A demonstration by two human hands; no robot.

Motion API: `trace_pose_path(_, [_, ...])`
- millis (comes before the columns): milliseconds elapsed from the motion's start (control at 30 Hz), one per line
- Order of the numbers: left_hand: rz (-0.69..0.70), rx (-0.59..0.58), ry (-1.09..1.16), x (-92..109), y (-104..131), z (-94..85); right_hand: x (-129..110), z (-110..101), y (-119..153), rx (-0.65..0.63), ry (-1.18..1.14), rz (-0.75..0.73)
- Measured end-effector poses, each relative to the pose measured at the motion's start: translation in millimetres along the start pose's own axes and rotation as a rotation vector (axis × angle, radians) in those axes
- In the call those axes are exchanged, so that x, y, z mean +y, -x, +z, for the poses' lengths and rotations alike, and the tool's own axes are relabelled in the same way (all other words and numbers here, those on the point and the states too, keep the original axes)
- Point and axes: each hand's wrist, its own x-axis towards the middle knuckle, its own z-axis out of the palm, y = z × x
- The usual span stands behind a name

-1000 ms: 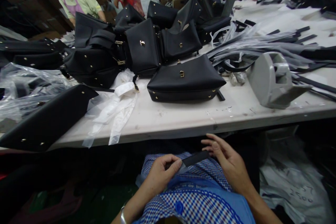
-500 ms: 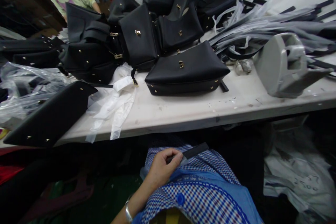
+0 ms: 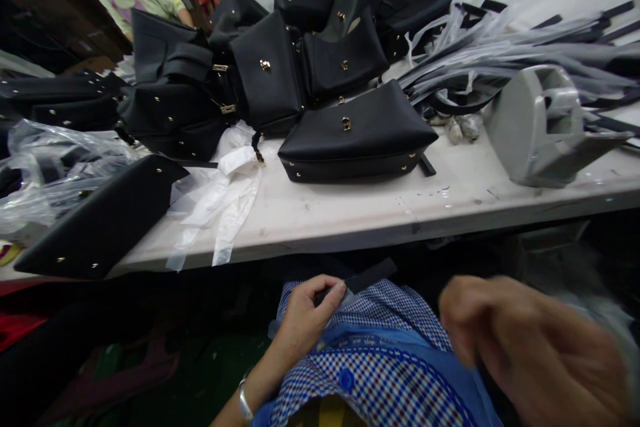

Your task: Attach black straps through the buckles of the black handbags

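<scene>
Head view: left hand [image 3: 305, 317] pinches flat black strap [image 3: 367, 277].

White worktable [image 3: 350, 213] under dim light; dark floor [image 3: 150, 373] beneath.

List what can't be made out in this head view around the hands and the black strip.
- Right hand: motion-blurred, so its fingers, and whether it holds anything, cannot be told.
- Black strip: its near end is hidden under the left hand; its far end fades into the dark beneath the table.
- Left forearm: cut off by the bottom edge.
- Floor beneath the table: too dark to read.
</scene>
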Motion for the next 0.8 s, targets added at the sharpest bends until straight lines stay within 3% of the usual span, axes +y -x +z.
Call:
trace_pose_path(133, [0.129,0.24,0.013,17,-13,-15.6,45,20,-41,-0.184,0.106,0.176])
trace_pose_path(267, [0.23,0.415,-0.064,25,-34,-35.4,85,35,-51,-0.269,0.16,0.266])
trace_pose_path(467, [0.278,0.498,-0.2,23,-52,-47.8,97,40,-50,-0.334,0.216,0.254])
trace_pose_path(800, [0.293,0.496,-0.217,26,-49,-46.9,104,50,-43,-0.395,0.203,0.244])
